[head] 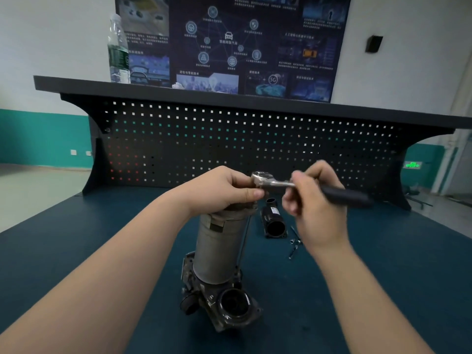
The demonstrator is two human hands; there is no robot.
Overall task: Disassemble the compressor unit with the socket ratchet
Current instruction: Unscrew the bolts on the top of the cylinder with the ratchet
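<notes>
Dark pegboard (pixel 229 139) backs a bench topped with a blue-green mat (pixel 76 251); water bottle (pixel 118 49) on the shelf at 11 o'clock, a poster behind it. Compressor unit (pixel 217 251) stands upright at centre, grey cylinder rising from a cast base with an open round port facing the camera. Left hand (pixel 224 190) curls round the top of the cylinder, thumb and fingers wrapped over the cap and touching the head of the socket ratchet (pixel 281 183). Right hand (pixel 314 208) pinches the ratchet where the chrome shank meets the black handle, fingers curled; the handle sticks out toward 3 o'clock. A black tubular housing (pixel 274 221) lies on the mat just behind the unit at 1 o'clock, with loose bolts (pixel 295 242) near it. Risk, as I judge it: the unit is tall on a narrow base, so a hard pull on the handle could tip it or swing it into the loose bolts; a socket seated askew could slip off and round the fastener. Hidden: the socket and fastener sit under the left fingers; whether the socket is engaged cannot be told. Poster text is blurred.
</notes>
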